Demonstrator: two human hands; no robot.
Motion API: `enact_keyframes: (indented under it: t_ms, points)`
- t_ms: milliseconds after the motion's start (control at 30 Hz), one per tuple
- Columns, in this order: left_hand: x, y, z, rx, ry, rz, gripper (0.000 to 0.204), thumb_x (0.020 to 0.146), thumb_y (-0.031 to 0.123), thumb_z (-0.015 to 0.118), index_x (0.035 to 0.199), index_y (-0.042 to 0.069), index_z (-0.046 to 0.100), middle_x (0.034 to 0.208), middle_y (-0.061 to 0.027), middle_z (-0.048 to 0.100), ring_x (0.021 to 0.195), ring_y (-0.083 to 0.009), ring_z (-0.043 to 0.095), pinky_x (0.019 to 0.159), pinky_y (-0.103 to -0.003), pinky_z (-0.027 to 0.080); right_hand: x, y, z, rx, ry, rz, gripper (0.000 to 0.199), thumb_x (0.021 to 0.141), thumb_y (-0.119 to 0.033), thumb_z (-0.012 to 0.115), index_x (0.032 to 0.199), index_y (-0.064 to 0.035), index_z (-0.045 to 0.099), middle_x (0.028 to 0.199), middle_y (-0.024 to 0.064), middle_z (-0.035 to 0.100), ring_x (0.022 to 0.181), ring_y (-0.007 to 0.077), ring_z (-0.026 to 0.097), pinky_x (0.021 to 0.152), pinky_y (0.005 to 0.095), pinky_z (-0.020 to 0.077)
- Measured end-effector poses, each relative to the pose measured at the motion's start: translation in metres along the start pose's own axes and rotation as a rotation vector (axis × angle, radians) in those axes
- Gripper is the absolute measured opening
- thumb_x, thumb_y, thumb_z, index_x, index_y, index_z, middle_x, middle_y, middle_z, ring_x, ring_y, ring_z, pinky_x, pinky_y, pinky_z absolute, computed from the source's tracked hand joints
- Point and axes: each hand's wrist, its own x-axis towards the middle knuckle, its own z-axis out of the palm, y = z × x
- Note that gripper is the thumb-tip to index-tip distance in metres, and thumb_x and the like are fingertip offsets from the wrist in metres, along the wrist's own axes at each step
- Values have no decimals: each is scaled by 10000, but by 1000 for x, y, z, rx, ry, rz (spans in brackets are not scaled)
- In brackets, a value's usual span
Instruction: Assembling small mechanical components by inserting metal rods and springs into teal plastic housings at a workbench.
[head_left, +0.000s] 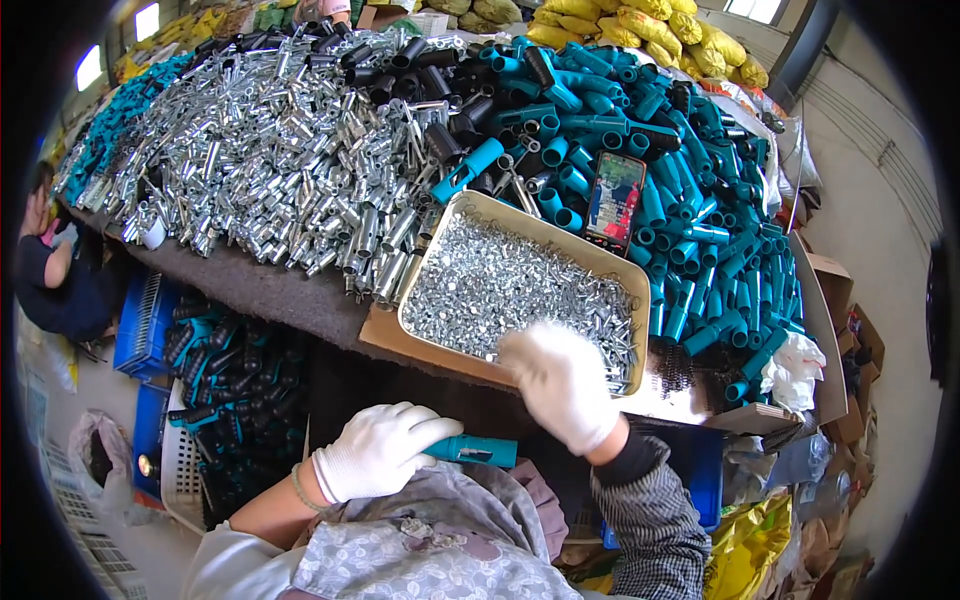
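In my left hand, white-gloved, I grip a teal plastic tube with a slot along its side, held level above my lap. My right hand, also gloved, hovers over the near edge of a cream tray. Motion smears its fingers, so what they hold, if anything, does not show. Small shiny metal pieces fill the tray, with longer pins lying at its right end.
Behind the tray lie heaps of silver metal tubes and teal tubes, with a phone propped among the latter. A white basket of black-and-teal handles stands at lower left. Another person is at far left.
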Motion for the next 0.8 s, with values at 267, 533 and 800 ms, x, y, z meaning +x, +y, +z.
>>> enact_keyframes:
  t_ms: [267,533,800]
  points:
    - [-5,8,10,-222,-69,-120,543,753,231,818,1250,125,628,950,-88,676,815,-310,683,708,-389,549,35,50,7,-216,-189,244,173,853,-225,677,849,-52,669,814,164,674,815,370,665,739,472,521]
    - [-6,-1,15,-188,118,-55,509,712,197,828,1179,79,664,988,-104,696,864,-318,689,741,-381,559,26,27,-12,329,-58,423,141,869,-142,654,928,-29,713,808,145,700,755,285,717,691,364,546]
    - [0,13,2,14,102,-62,797,689,233,840,1366,-13,500,854,-137,662,730,-317,662,662,-402,531,-22,-29,19,343,-358,121,158,912,-196,651,966,-52,683,828,183,672,794,376,670,696,424,532]
